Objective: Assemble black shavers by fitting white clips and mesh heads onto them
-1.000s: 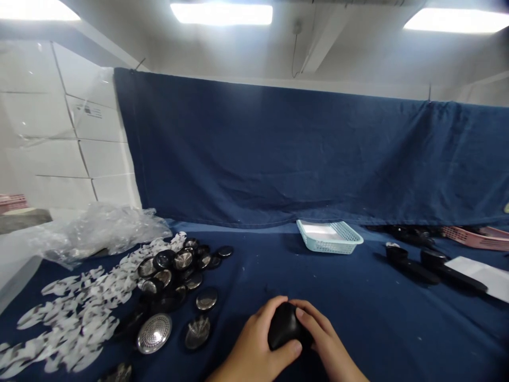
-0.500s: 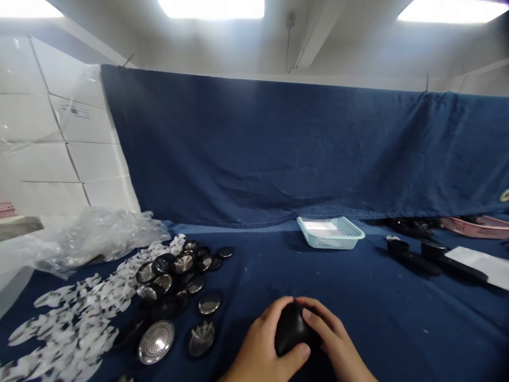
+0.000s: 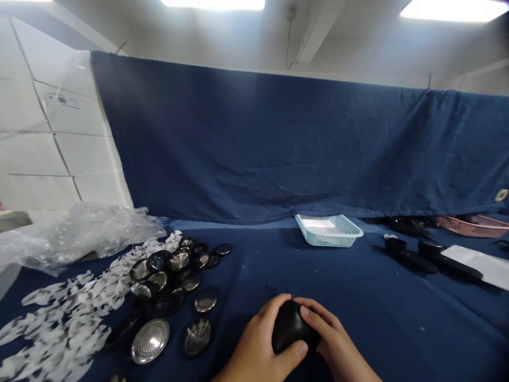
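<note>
A smooth, round black thing [image 3: 292,324] is held between the two bare hands, low in the middle of the view, over the desk [image 3: 254,276] with its dark blue cloth. It is gripped from one side by the left hand [image 3: 264,345], whose thumb is laid across its lower front. From the other side it is gripped by the right hand [image 3: 332,339], with the fingers bent over its top. The hands are closed around it, and their fingertips are brought close together at the far side.

To the left of the hands, a round silver metal disc full of tiny holes [image 3: 150,341] is seen on the cloth, near two dark round pieces with shiny faces. Past these, a heap of round black and silver pieces [image 3: 178,260] is piled up. Beside the heap, many thin, curvy white pieces [image 3: 79,313] are spread out in a long trail. A crumpled clear plastic sheet [image 3: 99,231] is seen behind them.

Farther back, a light blue plastic basket with holes [image 3: 332,240] is set near the hanging dark blue cloth [image 3: 278,148], with something flat and white inside. At the right, two long black parts with round ends [image 3: 411,260] are laid near a flat white sheet [image 3: 477,263] and a pink plastic basket [image 3: 473,228].
</note>
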Demonstrator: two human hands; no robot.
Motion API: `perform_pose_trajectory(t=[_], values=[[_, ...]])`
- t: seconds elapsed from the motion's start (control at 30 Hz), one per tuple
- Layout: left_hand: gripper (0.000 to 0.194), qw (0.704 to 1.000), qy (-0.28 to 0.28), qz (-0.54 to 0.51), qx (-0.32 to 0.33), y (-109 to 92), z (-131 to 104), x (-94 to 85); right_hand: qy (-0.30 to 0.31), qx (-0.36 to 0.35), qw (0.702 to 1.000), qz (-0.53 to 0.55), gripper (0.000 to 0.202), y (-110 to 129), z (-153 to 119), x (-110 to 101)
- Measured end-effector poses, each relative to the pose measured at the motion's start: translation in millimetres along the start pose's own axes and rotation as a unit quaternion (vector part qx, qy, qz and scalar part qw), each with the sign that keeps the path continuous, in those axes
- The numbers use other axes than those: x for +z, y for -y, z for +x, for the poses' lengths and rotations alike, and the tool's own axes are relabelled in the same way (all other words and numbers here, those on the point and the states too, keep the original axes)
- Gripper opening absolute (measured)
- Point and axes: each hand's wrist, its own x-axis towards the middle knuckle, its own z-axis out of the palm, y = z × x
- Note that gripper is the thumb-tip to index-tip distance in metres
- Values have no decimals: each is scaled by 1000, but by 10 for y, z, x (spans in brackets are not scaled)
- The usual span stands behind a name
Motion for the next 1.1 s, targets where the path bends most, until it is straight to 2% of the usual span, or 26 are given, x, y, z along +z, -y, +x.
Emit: perform_pose_trajectory(t=[0.2, 0.4, 0.57, 0.93, 1.1], values=[[65, 1000, 3, -18, -8, -56, -25, -40, -20, 25, 999, 16, 35, 140, -107, 92], [65, 997, 24, -62, -36, -12, 0, -71, -16, 35, 999, 16, 35, 189, -122, 130], [61, 992, 35, -120, -16, 6, 29, -76, -24, 41, 999, 15, 32, 206, -124, 140], [64, 997, 43, -54, -42, -83, -19, -88, -22, 36, 999, -10, 28, 238, -158, 157], [61, 996, 52, -62, -45, -154, -25, -137, -44, 40, 996, -62, 36, 201, -152, 83]])
